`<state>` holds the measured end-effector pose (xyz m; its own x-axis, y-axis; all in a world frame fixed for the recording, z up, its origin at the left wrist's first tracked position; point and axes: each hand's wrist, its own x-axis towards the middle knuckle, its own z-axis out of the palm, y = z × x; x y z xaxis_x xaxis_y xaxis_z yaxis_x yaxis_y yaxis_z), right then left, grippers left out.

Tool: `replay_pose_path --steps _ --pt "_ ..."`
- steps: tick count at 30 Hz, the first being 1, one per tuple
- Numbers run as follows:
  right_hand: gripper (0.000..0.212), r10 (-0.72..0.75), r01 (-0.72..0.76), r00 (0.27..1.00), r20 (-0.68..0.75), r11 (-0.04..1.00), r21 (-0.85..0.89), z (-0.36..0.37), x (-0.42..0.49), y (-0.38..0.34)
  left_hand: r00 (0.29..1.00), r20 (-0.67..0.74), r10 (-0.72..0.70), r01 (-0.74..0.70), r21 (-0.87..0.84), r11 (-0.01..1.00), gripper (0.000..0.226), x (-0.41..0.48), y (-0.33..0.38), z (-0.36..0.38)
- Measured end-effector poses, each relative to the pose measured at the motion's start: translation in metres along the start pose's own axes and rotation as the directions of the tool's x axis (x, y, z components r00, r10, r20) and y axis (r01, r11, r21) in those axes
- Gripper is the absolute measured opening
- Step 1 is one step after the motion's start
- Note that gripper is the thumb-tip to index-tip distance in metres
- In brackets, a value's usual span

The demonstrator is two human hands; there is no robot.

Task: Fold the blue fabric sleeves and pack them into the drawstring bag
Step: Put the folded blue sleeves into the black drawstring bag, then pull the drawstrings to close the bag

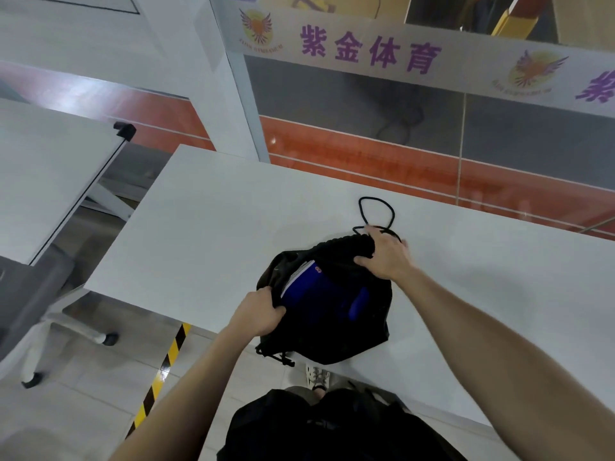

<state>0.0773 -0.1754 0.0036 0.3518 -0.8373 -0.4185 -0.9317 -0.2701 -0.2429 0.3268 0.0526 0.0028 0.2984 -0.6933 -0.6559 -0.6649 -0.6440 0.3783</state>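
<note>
Both grips clamp bag (pixel 349 331) rim; cord loop (pixel 376 211) beyond.

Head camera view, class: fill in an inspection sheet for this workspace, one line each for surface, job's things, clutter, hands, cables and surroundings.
Surface: white table, bare around the bag.
Job's things: black drawstring bag lies at the near edge, mouth open; blue fabric sleeves show inside it.
Clutter: nothing seen.
Hands: left hand grips the bag's near rim; right hand grips the gathered far rim.
Cables: black drawstring cord loops on the table beyond the bag; no electrical cable on the table.
Surroundings: second white table at left, striped floor tape, glass partition with purple lettering.
</note>
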Motion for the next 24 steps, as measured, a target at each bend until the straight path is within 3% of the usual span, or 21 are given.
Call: replay_pose_path --steps 1,3,6,9,12,14,17,19,21,24 --pt "0.063 -0.030 0.029 0.996 0.083 1.000 0.006 -0.005 0.004 0.003 0.999 -0.034 0.020 -0.021 -0.048 0.999 0.019 0.000 -0.002 0.000" --pt "0.029 -0.083 0.080 0.991 0.105 0.996 0.033 -0.016 0.003 0.006 0.990 -0.136 0.040 -0.056 -0.120 0.991 0.013 -0.003 -0.004 -0.003" --pt "0.019 -0.056 0.051 0.995 0.081 0.996 0.067 -0.033 -0.019 0.010 0.955 -0.291 0.059 -0.107 -0.152 0.983 0.011 -0.004 -0.002 -0.010" --pt "0.026 0.014 -0.016 0.999 0.041 0.999 0.051 -0.050 -0.044 0.027 0.898 -0.427 0.108 -0.171 -0.112 0.979 0.017 -0.002 0.018 -0.024" --pt "0.038 0.036 -0.039 0.999 0.025 0.990 0.133 -0.070 -0.062 0.051 0.887 -0.453 0.090 -0.164 -0.128 0.978 0.016 0.000 0.041 -0.037" --pt "0.045 0.020 -0.023 0.999 0.030 0.994 0.106 -0.076 -0.071 0.066 0.912 -0.406 0.059 -0.111 -0.104 0.988 0.016 0.005 0.050 -0.042" --pt "0.051 0.044 -0.051 0.989 0.139 0.997 0.050 -0.073 -0.081 0.088 0.988 -0.150 -0.019 0.014 -0.033 0.999 0.066 0.008 0.055 -0.051" --pt "0.058 0.037 -0.081 0.966 0.256 0.983 0.164 -0.069 -0.086 0.094 1.000 -0.020 -0.004 0.006 0.105 0.994 0.063 0.009 0.054 -0.053" --pt "0.063 0.022 -0.094 0.959 0.282 0.965 0.244 -0.070 -0.093 0.094 0.999 -0.039 -0.002 0.011 0.217 0.976 0.050 0.009 0.049 -0.055" --pt "0.072 -0.021 -0.037 0.980 0.198 0.958 0.285 -0.079 -0.103 0.092 0.988 -0.152 -0.013 0.066 0.349 0.935 0.064 0.001 0.048 -0.069"
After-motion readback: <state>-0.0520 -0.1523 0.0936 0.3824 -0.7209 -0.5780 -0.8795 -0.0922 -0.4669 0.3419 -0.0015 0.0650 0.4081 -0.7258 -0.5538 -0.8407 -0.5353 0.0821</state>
